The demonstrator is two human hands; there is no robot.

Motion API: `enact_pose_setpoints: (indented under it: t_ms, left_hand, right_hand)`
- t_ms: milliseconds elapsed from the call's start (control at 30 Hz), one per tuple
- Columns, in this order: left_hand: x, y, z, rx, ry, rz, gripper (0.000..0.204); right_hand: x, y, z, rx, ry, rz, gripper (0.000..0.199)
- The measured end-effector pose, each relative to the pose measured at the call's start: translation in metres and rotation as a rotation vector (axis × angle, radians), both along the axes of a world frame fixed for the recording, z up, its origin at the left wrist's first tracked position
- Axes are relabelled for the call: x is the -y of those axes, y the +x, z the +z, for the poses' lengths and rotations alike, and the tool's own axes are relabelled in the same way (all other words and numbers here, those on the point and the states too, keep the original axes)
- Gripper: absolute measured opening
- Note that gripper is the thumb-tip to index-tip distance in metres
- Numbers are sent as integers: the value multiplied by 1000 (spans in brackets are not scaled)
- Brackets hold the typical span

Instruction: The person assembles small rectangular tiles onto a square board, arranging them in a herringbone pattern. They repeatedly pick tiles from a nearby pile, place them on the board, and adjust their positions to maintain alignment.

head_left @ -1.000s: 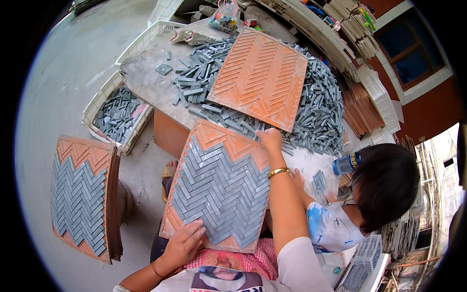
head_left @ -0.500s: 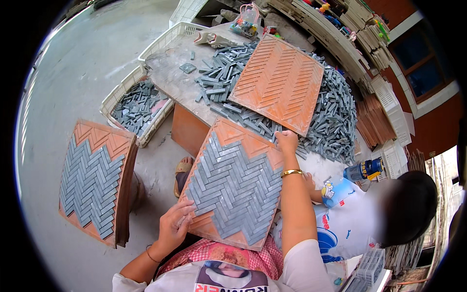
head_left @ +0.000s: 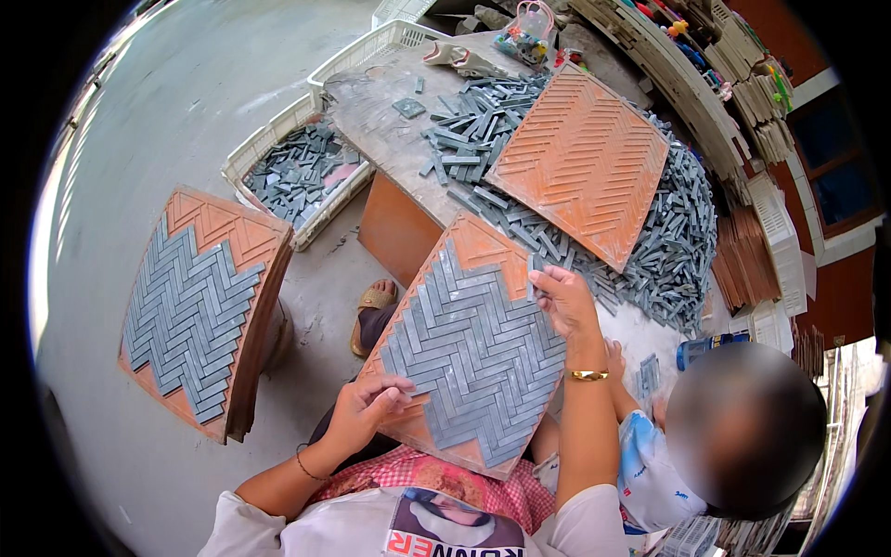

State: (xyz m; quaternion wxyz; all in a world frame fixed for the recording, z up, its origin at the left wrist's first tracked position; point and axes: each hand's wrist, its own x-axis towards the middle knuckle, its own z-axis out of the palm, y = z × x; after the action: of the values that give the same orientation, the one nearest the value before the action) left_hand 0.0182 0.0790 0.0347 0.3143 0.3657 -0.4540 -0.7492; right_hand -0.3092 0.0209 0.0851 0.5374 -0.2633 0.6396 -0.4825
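Note:
An orange template board [head_left: 429, 429] with herringbone grooves lies tilted over my lap, its middle covered by rows of grey strip tiles [head_left: 464, 353]. My right hand [head_left: 568, 299] pinches a single grey strip tile [head_left: 534, 276] above the board's upper right part, beside bare orange grooves. My left hand [head_left: 368, 408] rests at the lower left edge of the board with its fingers stretched over the tiles. Whether anything small lies under those fingertips is hidden.
On the left, a stack of boards [head_left: 195, 306] carries another tiled board. A low table [head_left: 371, 107] holds a heap of loose tiles [head_left: 673, 246] and an empty orange board [head_left: 585, 162]. A white crate [head_left: 246, 176] contains more tiles. Another person [head_left: 650, 464] sits close at my right.
My right hand has come back from the tile heap to over the board, now with a strip tile showing in its fingers. The other person has leaned nearer. The whole view has shifted.

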Motion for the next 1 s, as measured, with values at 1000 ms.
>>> enact_pose_setpoints:
  t_ms: [1000]
  left_hand:
    - [6,58,-14,-61,154,126,26]
  right_hand:
    - [-107,147,-20,-245,-105,588,22]
